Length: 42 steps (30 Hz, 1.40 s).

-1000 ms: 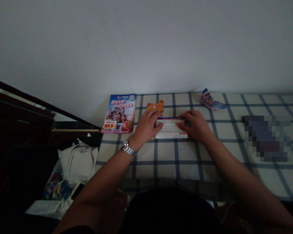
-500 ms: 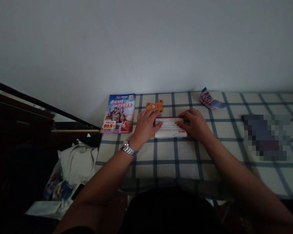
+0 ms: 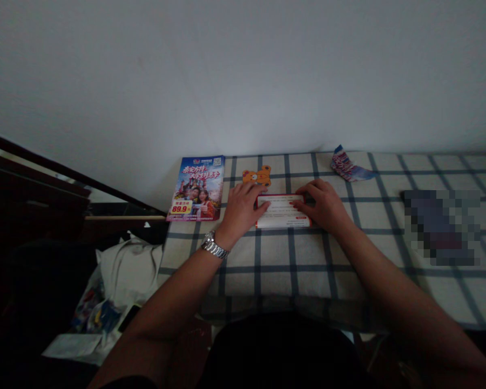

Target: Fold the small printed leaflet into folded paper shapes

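Between my hands on the checked cloth lies a folded or rolled leaflet (image 3: 284, 211), white with lines of print and red at its edges. My left hand (image 3: 245, 205), with a metal watch (image 3: 214, 245) on the wrist, grips its left end, thumb on top and fingers along the far side. The right end is held by my right hand (image 3: 319, 202) in the same way, fingertips curled at the far edge. Just beyond my left fingers a brown teddy bear picture (image 3: 256, 176) lies flat. The leaflet's underside is hidden.
A stack of colourful flyers (image 3: 196, 189) lies at the cloth's left end. Near the wall sits a crumpled printed paper (image 3: 350, 166). A blurred-out dark item (image 3: 441, 227) is on the right. White bags (image 3: 129, 270) stand low on the left, beside a dark wooden frame (image 3: 32, 200).
The leaflet's printed face has shifted very slightly, and its far edge now shows dark red rather than blue. Both hands stay in nearly the same place.
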### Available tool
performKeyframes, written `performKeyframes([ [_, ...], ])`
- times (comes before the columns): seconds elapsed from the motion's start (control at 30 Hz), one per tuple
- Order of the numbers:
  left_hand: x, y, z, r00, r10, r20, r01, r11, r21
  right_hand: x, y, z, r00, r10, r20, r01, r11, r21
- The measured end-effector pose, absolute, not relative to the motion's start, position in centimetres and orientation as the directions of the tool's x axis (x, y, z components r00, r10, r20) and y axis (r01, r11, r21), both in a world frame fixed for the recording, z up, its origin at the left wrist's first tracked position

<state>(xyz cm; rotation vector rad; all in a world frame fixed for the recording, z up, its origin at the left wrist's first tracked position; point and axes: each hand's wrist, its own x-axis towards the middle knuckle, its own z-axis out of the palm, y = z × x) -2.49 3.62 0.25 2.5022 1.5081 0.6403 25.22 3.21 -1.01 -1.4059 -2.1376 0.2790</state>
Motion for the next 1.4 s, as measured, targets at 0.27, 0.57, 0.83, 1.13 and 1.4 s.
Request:
performKeyframes([
  [0.27,-2.56,3.71,-0.07,0.399,0.87,0.291,0.803,-0.484,0.347,25.25,3.37,-0.98,-0.293,0.894,0.339,0.778,0.428,-0.459],
  [0.57,-2.47,3.65,0.14,0.381,0.881,0.279,0.824,-0.461,0.331,25.22,3.23,-0.92,-0.288,0.898,0.333,0.777,0.422,-0.467],
  [0.83,-2.48,3.66,0.03,0.375,0.882,0.285,0.825,-0.458,0.331,25.26,3.26,-0.87,-0.295,0.896,0.332,0.77,0.429,-0.472],
  [1.13,-2.52,3.71,-0.1,0.379,0.88,0.285,0.815,-0.464,0.346,25.3,3.29,-0.88,-0.291,0.898,0.331,0.77,0.425,-0.475],
  [1.4,-2.46,3.7,0.18,0.379,0.883,0.277,0.827,-0.458,0.328,25.23,3.28,-0.72,-0.293,0.9,0.323,0.771,0.422,-0.476],
])
